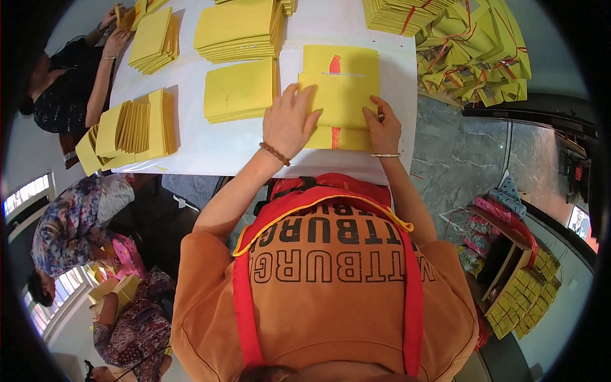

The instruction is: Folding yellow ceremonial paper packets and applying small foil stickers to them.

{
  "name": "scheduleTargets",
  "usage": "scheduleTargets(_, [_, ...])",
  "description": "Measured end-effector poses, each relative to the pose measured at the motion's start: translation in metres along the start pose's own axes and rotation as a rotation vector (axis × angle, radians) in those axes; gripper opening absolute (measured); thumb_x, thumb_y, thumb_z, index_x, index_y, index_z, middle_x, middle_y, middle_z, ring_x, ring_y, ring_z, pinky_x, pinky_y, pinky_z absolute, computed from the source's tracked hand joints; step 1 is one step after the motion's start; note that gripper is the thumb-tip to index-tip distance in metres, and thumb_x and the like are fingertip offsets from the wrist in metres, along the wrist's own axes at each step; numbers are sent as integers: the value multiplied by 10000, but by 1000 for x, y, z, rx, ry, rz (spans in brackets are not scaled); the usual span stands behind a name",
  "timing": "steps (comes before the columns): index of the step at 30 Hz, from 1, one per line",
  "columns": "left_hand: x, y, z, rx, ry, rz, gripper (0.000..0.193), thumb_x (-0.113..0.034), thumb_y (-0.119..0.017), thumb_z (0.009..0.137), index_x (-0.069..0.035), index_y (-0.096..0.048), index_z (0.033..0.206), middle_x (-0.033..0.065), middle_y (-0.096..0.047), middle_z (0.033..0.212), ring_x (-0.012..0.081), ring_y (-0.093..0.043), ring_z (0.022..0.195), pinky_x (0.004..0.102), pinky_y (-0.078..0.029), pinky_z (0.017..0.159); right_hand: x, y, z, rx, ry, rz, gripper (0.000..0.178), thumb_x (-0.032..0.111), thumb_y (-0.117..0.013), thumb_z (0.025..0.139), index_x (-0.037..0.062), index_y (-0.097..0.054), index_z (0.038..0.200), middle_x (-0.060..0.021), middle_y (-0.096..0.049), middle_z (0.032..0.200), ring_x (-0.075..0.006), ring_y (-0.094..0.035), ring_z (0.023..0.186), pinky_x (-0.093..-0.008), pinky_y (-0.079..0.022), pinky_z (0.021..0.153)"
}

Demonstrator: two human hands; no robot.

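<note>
Before me on the white table [191, 137] lies a yellow paper piece [337, 102], folded or layered, with a red mark near its top and another near its bottom. A thin pale line crosses it just under the upper mark. My left hand [284, 124] rests at its left edge with the fingers spread over the paper. At the right edge is my right hand [384, 125], its thumb and forefinger apart and touching the paper; the other fingers are partly bent. Close by my left hand sits a low stack of yellow paper pieces [238, 91].
A taller yellow stack [235, 28] stands farther back, with more stacks [153, 41] and fanned pieces [133, 127] at left. Red-tied yellow bundles [471, 57] pile at far right. A co-worker's hand [116, 41] handles yellow paper far left. Other people sit at lower left.
</note>
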State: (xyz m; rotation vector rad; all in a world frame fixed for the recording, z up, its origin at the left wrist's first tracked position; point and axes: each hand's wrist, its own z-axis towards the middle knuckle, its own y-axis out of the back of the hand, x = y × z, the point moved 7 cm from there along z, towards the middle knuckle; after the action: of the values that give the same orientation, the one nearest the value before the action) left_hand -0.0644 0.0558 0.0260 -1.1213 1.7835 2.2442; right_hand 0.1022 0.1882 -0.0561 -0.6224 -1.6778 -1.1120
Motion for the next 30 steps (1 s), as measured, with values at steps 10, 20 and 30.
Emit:
scheduleTargets(10, [-20,-70,11,-27,-392,403,468,-414,-522,840,-197,-478,1252,115,-387,1337,305,-342,1220,480,-270,970,-5,-5,1,52,-33,15,370,139,-644,772,74,-571,1128,-68,-596,871,-133,-538,651,-252,-432,586])
scheduleTargets(20, [-14,-75,13,79,-358,378,426,-325,-491,829,-188,-499,1232,120,-348,1374,324,-296,1260,525,-206,1003,75,-54,-9,258,825,-766,543,356,-509,866,127,-363,1336,-143,-271,1414,-309,-233,1314,-548,-163,1021])
scheduleTargets(30, [8,-55,18,77,-321,-55,521,-263,-509,819,-62,-415,1289,179,-315,1385,342,-275,1284,469,-224,1029,39,-65,4,255,497,-918,571,480,-376,896,197,-288,1384,-116,-201,1454,-302,-151,1349,-586,-114,1038])
